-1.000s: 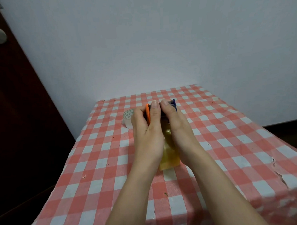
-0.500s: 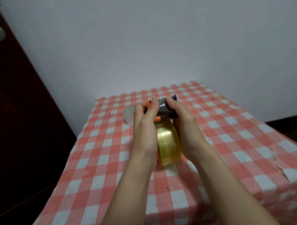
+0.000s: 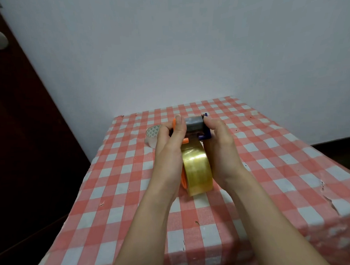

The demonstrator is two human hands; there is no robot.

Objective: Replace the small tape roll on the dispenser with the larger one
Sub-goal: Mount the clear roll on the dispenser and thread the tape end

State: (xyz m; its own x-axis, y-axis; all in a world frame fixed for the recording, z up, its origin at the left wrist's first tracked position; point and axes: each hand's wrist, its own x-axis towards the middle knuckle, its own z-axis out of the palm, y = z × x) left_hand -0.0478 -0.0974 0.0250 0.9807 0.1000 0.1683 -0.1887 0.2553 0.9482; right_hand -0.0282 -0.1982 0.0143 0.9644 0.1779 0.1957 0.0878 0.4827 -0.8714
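Observation:
A large yellowish tape roll [image 3: 197,171] stands on edge on the checked tablecloth, seated in an orange and blue dispenser [image 3: 195,125] with a grey metal front plate. My left hand [image 3: 168,150] grips the dispenser's orange side and my right hand [image 3: 220,146] grips its blue side, thumbs near the top. A small clear tape roll [image 3: 152,135] with a green-triangle core lies on the cloth just left of my left hand, apart from the dispenser.
The table [image 3: 280,168] wears a red-and-white checked cloth, torn near the right edge [image 3: 331,202]. A white wall rises behind it. A dark wooden door [image 3: 21,137] stands at the left, close to the table's left edge.
Both hands have spread apart on the dispenser, exposing the grey plate and more of the large roll. The view has tilted so the table sits lower and nearer.

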